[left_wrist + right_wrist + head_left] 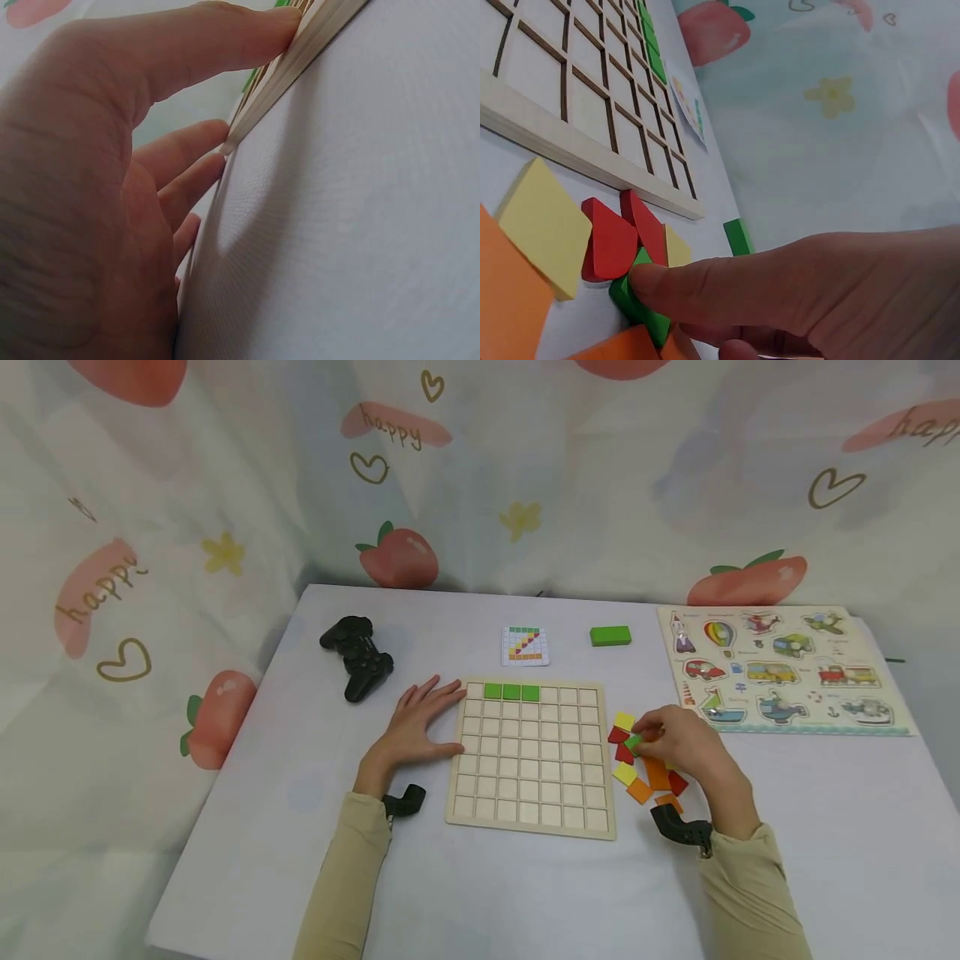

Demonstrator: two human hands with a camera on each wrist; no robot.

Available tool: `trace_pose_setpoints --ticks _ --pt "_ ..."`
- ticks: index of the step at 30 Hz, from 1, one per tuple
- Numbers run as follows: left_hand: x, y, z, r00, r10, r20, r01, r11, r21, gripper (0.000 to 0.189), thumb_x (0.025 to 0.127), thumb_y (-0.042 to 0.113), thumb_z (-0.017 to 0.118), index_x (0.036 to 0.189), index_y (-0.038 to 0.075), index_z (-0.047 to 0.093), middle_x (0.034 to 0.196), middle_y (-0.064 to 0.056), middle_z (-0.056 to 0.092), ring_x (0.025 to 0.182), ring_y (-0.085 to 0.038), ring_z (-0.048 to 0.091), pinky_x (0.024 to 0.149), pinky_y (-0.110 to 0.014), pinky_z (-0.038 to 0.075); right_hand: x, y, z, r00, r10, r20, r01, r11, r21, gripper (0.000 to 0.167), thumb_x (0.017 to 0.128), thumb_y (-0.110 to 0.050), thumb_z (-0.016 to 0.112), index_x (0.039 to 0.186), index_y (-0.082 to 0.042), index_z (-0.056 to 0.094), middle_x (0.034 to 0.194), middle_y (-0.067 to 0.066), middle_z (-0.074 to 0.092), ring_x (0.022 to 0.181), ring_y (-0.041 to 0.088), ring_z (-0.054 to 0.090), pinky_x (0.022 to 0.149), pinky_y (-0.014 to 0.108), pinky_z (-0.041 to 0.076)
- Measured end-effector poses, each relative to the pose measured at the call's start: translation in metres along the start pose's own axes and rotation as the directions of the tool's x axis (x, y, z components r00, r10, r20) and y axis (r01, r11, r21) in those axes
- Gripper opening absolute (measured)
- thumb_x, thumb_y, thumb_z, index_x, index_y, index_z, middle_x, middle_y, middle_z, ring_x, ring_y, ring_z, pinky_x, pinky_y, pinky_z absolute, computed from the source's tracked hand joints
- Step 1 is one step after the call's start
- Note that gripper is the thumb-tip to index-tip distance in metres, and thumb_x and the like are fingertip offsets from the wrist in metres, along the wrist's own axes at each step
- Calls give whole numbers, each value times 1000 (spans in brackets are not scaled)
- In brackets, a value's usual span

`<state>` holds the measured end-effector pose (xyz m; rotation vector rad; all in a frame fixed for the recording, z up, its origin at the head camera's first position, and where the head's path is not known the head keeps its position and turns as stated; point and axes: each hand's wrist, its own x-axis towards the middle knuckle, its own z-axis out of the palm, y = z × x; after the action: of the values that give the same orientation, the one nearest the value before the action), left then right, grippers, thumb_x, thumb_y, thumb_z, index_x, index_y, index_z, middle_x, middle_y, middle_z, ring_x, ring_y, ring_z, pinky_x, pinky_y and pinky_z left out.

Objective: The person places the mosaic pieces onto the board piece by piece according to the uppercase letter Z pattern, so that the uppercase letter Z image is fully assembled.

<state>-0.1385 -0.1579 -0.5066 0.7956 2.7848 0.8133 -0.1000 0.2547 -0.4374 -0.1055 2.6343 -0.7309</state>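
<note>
A wooden grid board [531,832] lies on the table, with three green square tiles [512,692] side by side in its top row. My left hand [411,727] is spread at the board's left side, thumb and fingertips at the edge. Right of the board, my right hand [682,739] pinches a green tile [643,304] between thumb and fingers, low over a loose pile. Around it lie red tiles [613,240], yellow tiles [546,225] and orange tiles [640,791]. The right hand hides part of the pile.
Behind the board lie a small pattern card [526,646] and a green block [611,636]. A black game controller [357,657] sits at the back left. A vehicle picture puzzle board [780,672] covers the back right. A printed curtain [480,485] hangs behind the table.
</note>
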Motion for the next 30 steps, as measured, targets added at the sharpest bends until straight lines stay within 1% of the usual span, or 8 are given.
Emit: trace_pose_setpoints --ticks 3,10,16,19,21,25,28,30 --pt "-1 1 0 1000 2 -5 -2 1000 -6 89 75 54 72 152 21 41 160 4 32 151 -23 11 120 -50 4 -1 0 4 1000 1 -7 -1 1000 5 28 85 -17 75 107 0 72 91 12 62 82 27 54 69 36 47" --pt "-1 2 0 1000 0 1 0 1000 -7 88 76 54 71 152 22 41 160 4 31 151 -23 10 120 -50 3 -7 0 10 997 -12 -74 8 998 -61 26 85 -18 75 102 1 73 96 18 62 84 31 54 70 44 49" --pt "-2 1 -2 1000 -4 0 4 1000 -8 88 76 53 71 152 22 40 160 5 30 151 -22 9 120 -49 2 -7 -3 13 994 -30 -108 22 997 -80 23 86 -16 74 99 2 67 92 15 61 79 29 54 69 43 50" --pt "-2 1 -3 1000 -2 -4 2 1000 -14 88 76 53 71 152 20 41 160 4 31 151 -23 10 120 -49 2 -7 -6 11 994 -40 -106 32 996 -82 23 85 -16 75 98 0 64 93 16 63 77 27 54 67 41 49" --pt "-1 1 -3 1000 -1 -7 1 1000 -17 88 75 52 71 152 20 41 160 3 31 151 -23 10 120 -50 2 -7 -8 10 992 -61 -112 51 995 -86 22 84 -16 76 95 -1 64 92 14 65 75 25 54 64 37 48" --pt "-1 0 -3 1000 -6 -1 6 1000 -15 88 75 53 72 152 21 41 160 4 31 151 -23 10 120 -50 3 -4 -11 6 984 -102 -148 94 994 -61 19 83 -16 77 92 -4 65 86 9 66 69 21 53 57 31 44" --pt "0 -2 -1 1000 -8 5 8 1000 -14 89 75 55 71 152 22 41 160 6 30 151 -22 9 120 -49 3 2 -17 6 970 -120 -210 120 993 -13 18 85 -16 76 96 -3 68 85 8 67 69 21 53 55 31 44" --pt "0 -3 1 1000 -5 4 5 1000 -14 89 75 56 71 152 23 41 160 7 30 151 -21 9 120 -49 3 9 -23 8 955 -129 -268 141 990 24 20 86 -17 75 99 -2 70 86 10 68 67 21 54 55 30 44"
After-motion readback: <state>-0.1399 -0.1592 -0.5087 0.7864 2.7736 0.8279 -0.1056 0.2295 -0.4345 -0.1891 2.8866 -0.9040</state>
